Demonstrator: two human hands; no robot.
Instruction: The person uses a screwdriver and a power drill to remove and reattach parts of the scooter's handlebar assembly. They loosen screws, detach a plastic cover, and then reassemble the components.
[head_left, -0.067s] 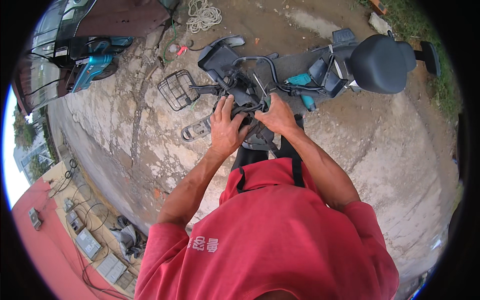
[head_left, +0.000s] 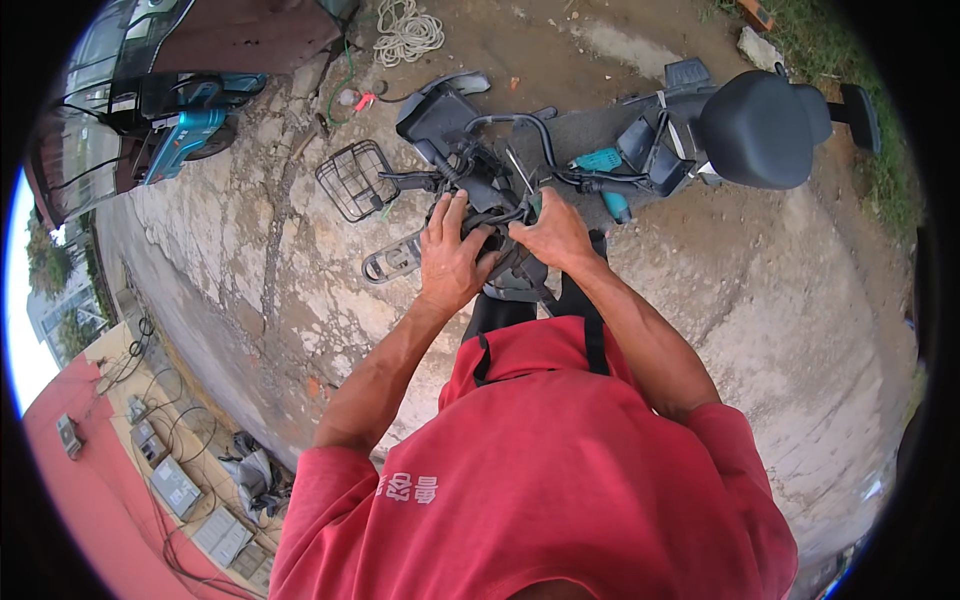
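My right hand (head_left: 556, 232) is closed around a screwdriver with a green handle (head_left: 535, 207). Its thin metal shaft (head_left: 520, 170) points up and away to the left. Beside it, my left hand (head_left: 452, 258) lies on the front of an electric scooter, fingers stretched forward, thumb and forefinger closing on black cables (head_left: 492, 217). What exactly the fingertips touch is hidden. The scooter, partly taken apart, stretches to the right toward its dark seat (head_left: 757, 128). A black handlebar tube (head_left: 545, 135) curves just beyond my hands.
A wire basket (head_left: 352, 180) sits left of the scooter. On its footboard lies a teal power tool (head_left: 598, 160). A hammer (head_left: 309, 137) and coiled rope (head_left: 407, 33) lie on rough ground. A teal vehicle (head_left: 185, 140) stands far left; a red wall with meter boxes (head_left: 176, 487) is lower left.
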